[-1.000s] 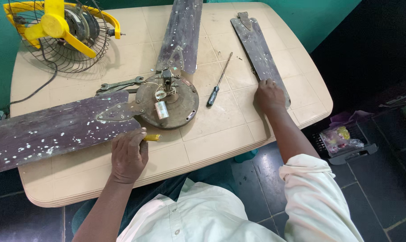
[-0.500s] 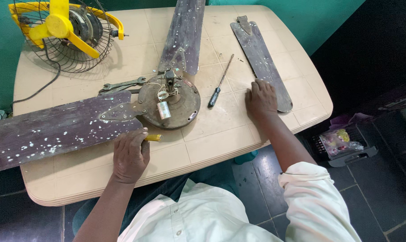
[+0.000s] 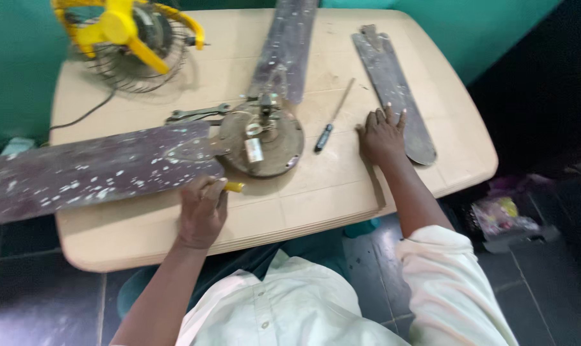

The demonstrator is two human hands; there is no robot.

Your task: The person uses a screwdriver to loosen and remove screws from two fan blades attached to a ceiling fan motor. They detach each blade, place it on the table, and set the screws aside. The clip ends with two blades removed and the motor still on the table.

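My right hand point(image 3: 381, 136) has slid off the loose dark fan blade point(image 3: 393, 90) toward the black-handled screwdriver point(image 3: 332, 118), fingers spread flat on the beige surface point(image 3: 341, 192); my left hand point(image 3: 202, 210) grips a yellow-handled tool point(image 3: 234, 187).

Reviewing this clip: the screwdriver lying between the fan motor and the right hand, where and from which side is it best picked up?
Probably by its dark handle, the thicker end nearest the person. The screwdriver lies flat, tilted, thin shaft pointing away toward the loose blade. Coming from above and from the right suits it: the right hand rests flat just beside it, while the motor housing crowds its left side.
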